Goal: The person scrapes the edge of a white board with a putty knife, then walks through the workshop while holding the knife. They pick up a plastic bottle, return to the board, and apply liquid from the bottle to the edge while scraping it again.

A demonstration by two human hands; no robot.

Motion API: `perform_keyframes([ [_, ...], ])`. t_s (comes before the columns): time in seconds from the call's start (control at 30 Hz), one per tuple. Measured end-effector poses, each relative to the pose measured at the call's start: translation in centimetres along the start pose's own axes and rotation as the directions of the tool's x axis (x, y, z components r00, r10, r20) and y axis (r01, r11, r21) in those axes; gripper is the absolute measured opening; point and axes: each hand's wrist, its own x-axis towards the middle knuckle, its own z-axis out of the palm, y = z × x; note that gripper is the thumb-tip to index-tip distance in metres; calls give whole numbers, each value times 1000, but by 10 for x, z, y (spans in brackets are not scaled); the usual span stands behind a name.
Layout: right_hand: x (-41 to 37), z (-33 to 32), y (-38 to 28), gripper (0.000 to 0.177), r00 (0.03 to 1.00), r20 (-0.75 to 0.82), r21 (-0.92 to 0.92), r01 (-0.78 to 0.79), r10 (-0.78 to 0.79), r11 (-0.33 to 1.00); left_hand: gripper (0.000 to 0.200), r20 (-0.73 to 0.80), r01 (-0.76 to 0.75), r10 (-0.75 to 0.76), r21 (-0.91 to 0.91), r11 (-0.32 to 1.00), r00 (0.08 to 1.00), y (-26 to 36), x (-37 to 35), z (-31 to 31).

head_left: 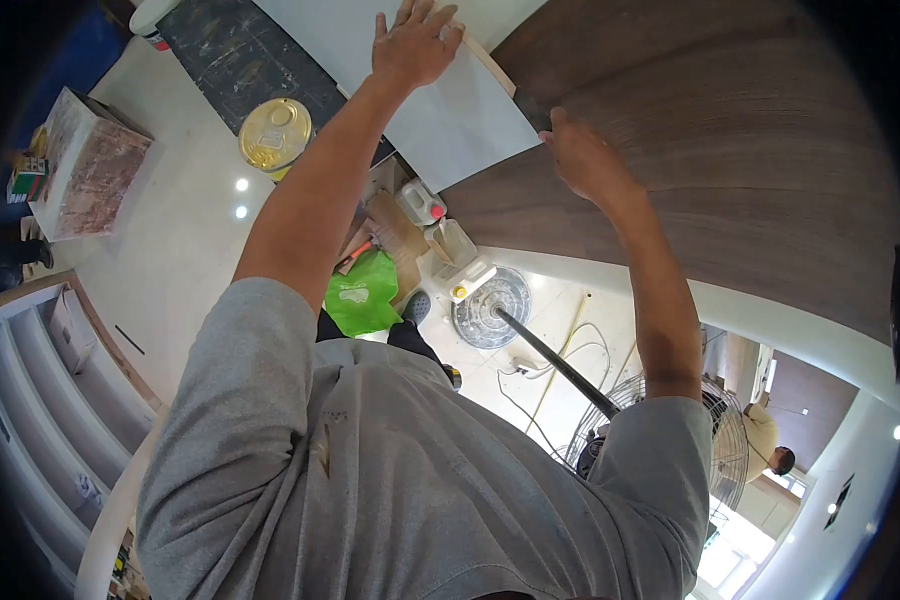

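Note:
My left hand (417, 48) lies on a white sheet (465, 130), fingers spread and fingertips close to its far edge. A thin pale wooden strip (492, 68) runs along that edge. My right hand (588, 160) is over a dark brown wood-grain panel (730, 120), its thumb at the sheet's near right corner. Its index finger stands apart from the thumb and its other fingers are partly hidden; I see nothing held in it. The white sheet overlaps the brown panel on one side and a dark stained board (235, 60) on the other.
A yellow-lidded can (275, 135) stands by the dark board. Below are plastic jugs (420, 203), a green bag (362, 293) and a pedestal fan (660, 425) with its round base and cables. Another person (762, 440) is at far right; shelves (60, 400) stand left.

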Motion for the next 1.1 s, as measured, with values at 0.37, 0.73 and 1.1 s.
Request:
perform_keyframes([
  [0.37, -25, 64, 10, 23, 967, -232, 139, -72, 103, 988, 48, -17, -20, 21, 42, 999, 1000, -2, 1, 4],
  [0.73, 0, 166, 10, 28, 679, -701, 196, -110, 218, 974, 47, -211, -98, 115, 90, 991, 971, -21, 15, 38],
  [1.1, 14, 205, -12, 27, 518, -805, 352, 24, 289, 936, 47, -277, -234, 243, 63, 970, 930, -41, 16, 46],
])
